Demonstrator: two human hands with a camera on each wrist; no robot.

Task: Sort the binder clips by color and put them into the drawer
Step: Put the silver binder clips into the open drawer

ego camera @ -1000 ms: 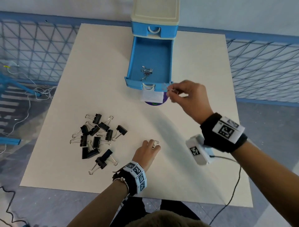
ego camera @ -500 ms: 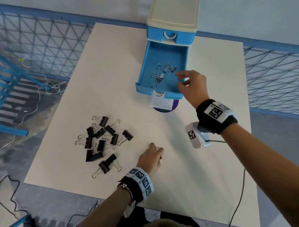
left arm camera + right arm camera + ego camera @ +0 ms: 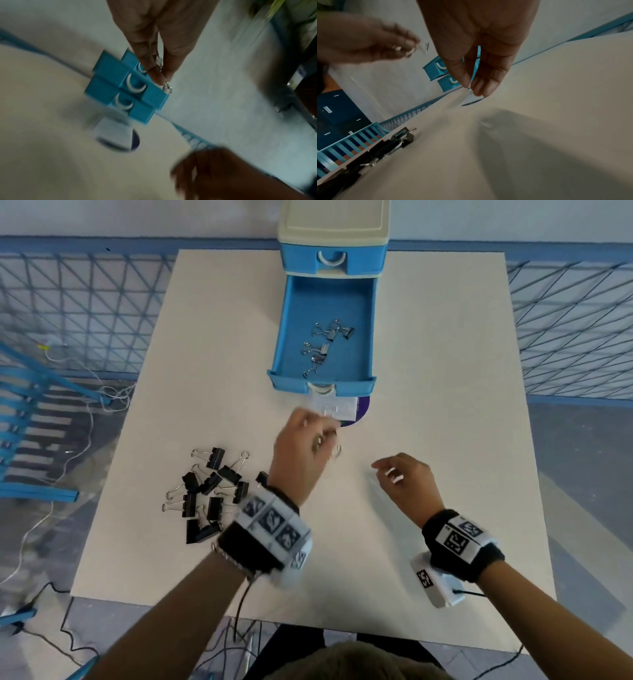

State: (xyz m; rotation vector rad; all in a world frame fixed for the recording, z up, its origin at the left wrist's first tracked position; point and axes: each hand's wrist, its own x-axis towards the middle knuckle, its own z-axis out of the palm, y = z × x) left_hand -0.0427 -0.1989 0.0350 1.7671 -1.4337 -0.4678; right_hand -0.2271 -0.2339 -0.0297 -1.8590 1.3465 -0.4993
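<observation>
Pinching a small silver metal binder clip (image 3: pixel 167 88) between thumb and fingertips, your left hand (image 3: pixel 301 451) is raised above the cream worktop (image 3: pixel 445 371), just in front of the open blue plastic drawer (image 3: pixel 371 337). That drawer is pulled out from the small blue cabinet with a cream top (image 3: pixel 334 220); its front edge sits over a white paper label on a purple disc (image 3: pixel 356 409).

Inside the drawer: a handful of silver binder clips (image 3: pixel 325 344), loosely scattered toward its middle and front.

In front of the drawer and to its left: a heap of black binder clips with wire handles (image 3: pixel 209 491), lying on the worktop, partly hidden by your left wrist.

In front of the drawer and slightly right: your right hand (image 3: pixel 404 477), fingers loosely relaxed, grasping nothing, above the worktop.
</observation>
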